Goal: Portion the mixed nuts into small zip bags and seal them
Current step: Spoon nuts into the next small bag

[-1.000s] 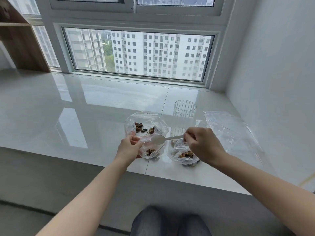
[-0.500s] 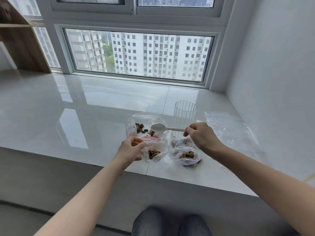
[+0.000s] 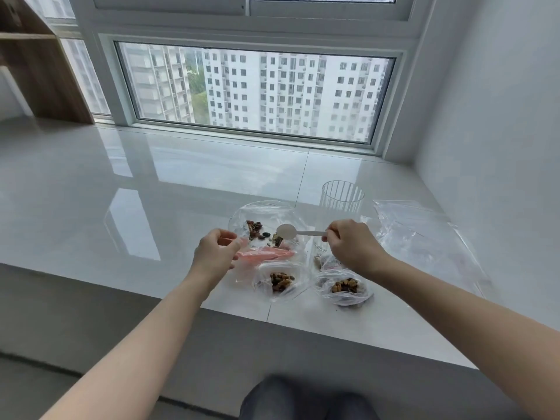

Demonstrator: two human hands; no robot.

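Right hand (image 3: 351,248) pinches the handle end of a white spoon (image 3: 298,232). The spoon lies level, with its bowl pointing left over the nuts (image 3: 261,232) in the big bag (image 3: 263,221). The bowl looks empty, though that is hard to tell.

Left hand (image 3: 215,253) has its fingers curled, pinching the clear edge of a small bag (image 3: 280,280) at its pink zip strip (image 3: 264,255). The strip runs right from the fingertips and sits between the big bag and the nuts in the small bag. The hands are well apart, with the zip strip and the spoon between them.

The big bag lies open on the sill (image 3: 121,207), its mouth towards the person, with only a thin scatter of mixed nuts left inside.

The small bag holds a clump of nuts and sits near the sill's front edge. A second small bag (image 3: 345,287), also with nuts in it, is just to its right, below the right wrist. Whether either bag is sealed cannot be told.

A third bag (image 3: 328,262) is partly hidden under the right hand, and its contents are unclear.

A ribbed clear cup (image 3: 342,197) stands upright behind the right hand. A flat heap of empty clear bags (image 3: 424,234) lies to the right, near the wall.

A window (image 3: 254,92) is behind the sill, and a wooden shelf (image 3: 36,62) is at far left. The person's knees (image 3: 306,398) show at the bottom edge.
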